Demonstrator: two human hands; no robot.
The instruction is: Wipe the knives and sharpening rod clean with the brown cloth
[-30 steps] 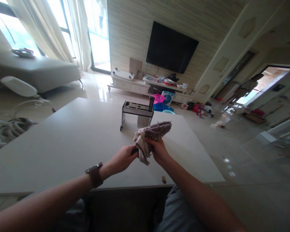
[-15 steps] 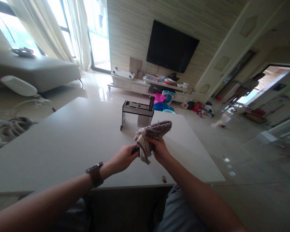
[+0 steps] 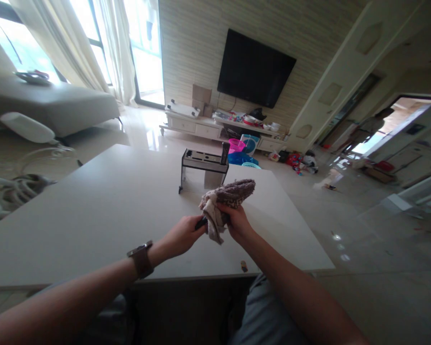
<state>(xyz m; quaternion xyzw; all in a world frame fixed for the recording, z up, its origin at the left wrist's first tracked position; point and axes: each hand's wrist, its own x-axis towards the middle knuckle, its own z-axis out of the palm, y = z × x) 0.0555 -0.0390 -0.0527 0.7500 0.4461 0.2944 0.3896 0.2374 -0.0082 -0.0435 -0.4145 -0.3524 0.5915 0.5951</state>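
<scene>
The cloth (image 3: 230, 196), brown and pale and bunched in folds, is held above the white table (image 3: 104, 215), in front of the knife block (image 3: 205, 160) as I view it. My right hand (image 3: 238, 223) is closed on the cloth, thumb along its near side. My left hand (image 3: 189, 232) is closed around a black handle (image 3: 201, 223), whose far end passes out of sight at the cloth; what it belongs to is hidden. The knife block stands upright on the table, with one black-handled item (image 3: 224, 153) rising from its top. A small yellow-and-dark object (image 3: 243, 266) lies near the table's close edge. Beyond are a low cabinet (image 3: 196, 128) and a wall-mounted television (image 3: 255, 68); a person (image 3: 369, 127) is near the bright doorway.
</scene>
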